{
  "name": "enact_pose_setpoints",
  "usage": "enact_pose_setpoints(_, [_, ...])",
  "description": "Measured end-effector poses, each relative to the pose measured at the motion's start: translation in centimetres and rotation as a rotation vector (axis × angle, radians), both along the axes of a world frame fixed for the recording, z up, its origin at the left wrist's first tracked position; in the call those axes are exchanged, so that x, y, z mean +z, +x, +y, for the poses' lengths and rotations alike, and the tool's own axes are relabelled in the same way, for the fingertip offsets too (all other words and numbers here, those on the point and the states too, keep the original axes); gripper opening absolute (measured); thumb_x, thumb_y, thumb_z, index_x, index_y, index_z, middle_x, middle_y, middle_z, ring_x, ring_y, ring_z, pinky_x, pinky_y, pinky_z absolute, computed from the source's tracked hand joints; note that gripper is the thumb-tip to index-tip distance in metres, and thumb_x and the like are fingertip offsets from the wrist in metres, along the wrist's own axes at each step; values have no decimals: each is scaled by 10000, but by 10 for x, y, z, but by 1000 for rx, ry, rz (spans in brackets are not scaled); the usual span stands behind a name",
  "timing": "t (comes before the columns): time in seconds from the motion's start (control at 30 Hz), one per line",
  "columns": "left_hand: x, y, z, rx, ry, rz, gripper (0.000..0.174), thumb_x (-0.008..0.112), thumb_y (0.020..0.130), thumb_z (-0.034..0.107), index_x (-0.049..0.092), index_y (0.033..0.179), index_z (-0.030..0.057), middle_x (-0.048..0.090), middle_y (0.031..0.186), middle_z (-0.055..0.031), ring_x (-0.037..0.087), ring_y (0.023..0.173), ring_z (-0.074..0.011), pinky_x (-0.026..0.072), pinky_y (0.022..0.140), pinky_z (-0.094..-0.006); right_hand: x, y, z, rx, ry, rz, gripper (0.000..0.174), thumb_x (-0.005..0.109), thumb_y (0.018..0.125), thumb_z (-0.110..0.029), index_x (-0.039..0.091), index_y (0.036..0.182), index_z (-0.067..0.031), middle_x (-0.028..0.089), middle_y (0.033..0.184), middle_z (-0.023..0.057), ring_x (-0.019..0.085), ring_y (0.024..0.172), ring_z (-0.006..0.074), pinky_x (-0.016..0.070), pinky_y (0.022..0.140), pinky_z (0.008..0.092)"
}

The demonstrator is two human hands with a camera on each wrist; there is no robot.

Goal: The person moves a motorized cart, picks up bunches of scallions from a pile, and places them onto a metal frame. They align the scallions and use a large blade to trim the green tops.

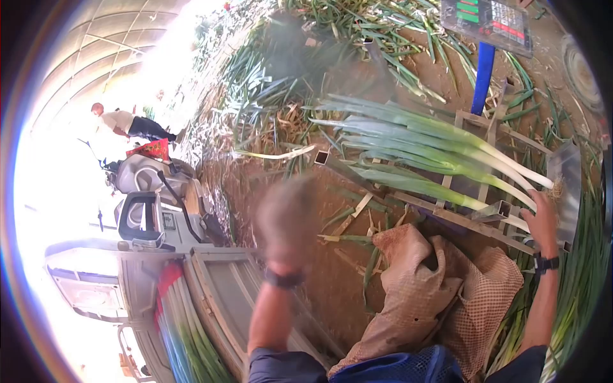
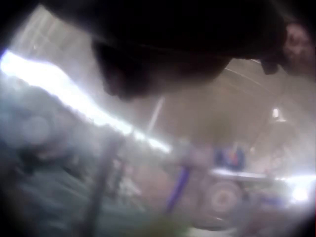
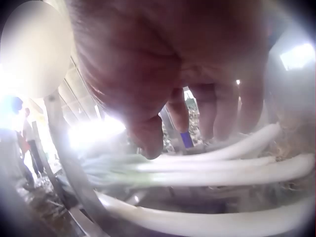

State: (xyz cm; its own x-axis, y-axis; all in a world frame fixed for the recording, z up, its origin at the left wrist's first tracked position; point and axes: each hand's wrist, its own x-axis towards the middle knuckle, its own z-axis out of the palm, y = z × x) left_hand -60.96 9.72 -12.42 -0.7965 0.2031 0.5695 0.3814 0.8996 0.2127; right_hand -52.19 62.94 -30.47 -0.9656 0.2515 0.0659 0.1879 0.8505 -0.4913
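Several long green onions lie across a metal frame, green leaves toward the left and white root ends toward the right. My right hand is over the white stalks near the root end, with its fingertips right at them. In the right wrist view the thumb and fingers reach down, spread apart, to the white stalks. My left hand is a motion blur above the soil, left of the frame, away from the onions; its fingers do not show clearly.
A brown checked cloth covers my lap. At left stands a vehicle with bundled onions in its bed. A scale display tops a blue post. More onions lie at right; a person is farther off.
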Motion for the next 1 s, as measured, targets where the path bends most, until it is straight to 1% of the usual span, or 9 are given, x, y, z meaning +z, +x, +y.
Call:
enact_pose_setpoints(0.17, [-81,-5,126,-490,213,-343,262,724,848,101,736,1109,112,741,1056,-106,709,948,-320,570,828,-427,-66,-18,39,131,157,-143,528,756,777,-30,607,1283,-40,598,1239,181,568,1121,409,460,994,469])
enact_pose_setpoints(0.3, [-143,-53,199,-514,74,-560,256,698,880,216,716,1102,90,715,1098,-120,672,1023,-338,521,901,-463,-65,-17,29,165,295,-11,426,713,793,-24,629,1210,-26,608,1154,192,567,1096,422,459,959,480])
enact_pose_setpoints(0.4, [-197,-84,240,-517,-34,-490,287,724,853,289,727,1076,107,717,1110,-97,650,1088,-311,488,934,-456,-81,-21,42,154,124,-33,351,658,825,-12,642,1175,-11,618,1070,204,576,1070,424,459,918,490])
enact_pose_setpoints(0.5, [-220,-90,250,-483,-105,-487,317,742,839,352,740,1062,127,716,1113,-90,631,1131,-296,451,983,-457,-42,-7,30,153,108,-184,315,624,839,3,653,1152,-4,624,1029,220,581,1037,430,463,889,487])
enact_pose_setpoints(0.67, [-224,-81,253,-429,-267,-706,361,738,830,446,756,1013,135,715,1092,-96,608,1149,-300,375,1084,-461,-56,16,40,78,-121,-276,380,638,832,41,648,1212,42,638,1045,213,620,1014,396,480,912,420])
enact_pose_setpoints(0.77, [-243,-65,239,-458,-111,-544,363,722,841,452,756,1011,133,714,1088,-91,603,1144,-290,355,1108,-460,-66,20,43,38,-189,-253,375,644,832,47,653,1207,43,661,1084,217,635,1055,377,483,937,405])
enact_pose_setpoints(0.87, [-236,-69,245,-415,-182,-639,363,710,858,430,747,1055,127,711,1108,-90,603,1143,-285,351,1115,-465,-25,-14,33,-1,-267,-589,350,648,844,35,662,1193,43,678,1086,218,644,1062,381,492,941,400])
enact_pose_setpoints(0.97, [-238,-69,248,-383,-169,-634,376,696,871,415,733,1097,116,709,1123,-87,601,1153,-287,342,1130,-471,-60,-12,53,67,33,-127,329,663,831,39,679,1159,41,698,1006,206,684,976,328,511,897,375])
enact_pose_setpoints(1.0, [-238,-68,248,-392,-157,-610,381,696,870,414,731,1103,114,708,1127,-87,602,1155,-287,341,1134,-474,-67,-18,59,136,89,-12,276,664,831,48,684,1107,51,704,914,161,687,865,230,522,837,343])
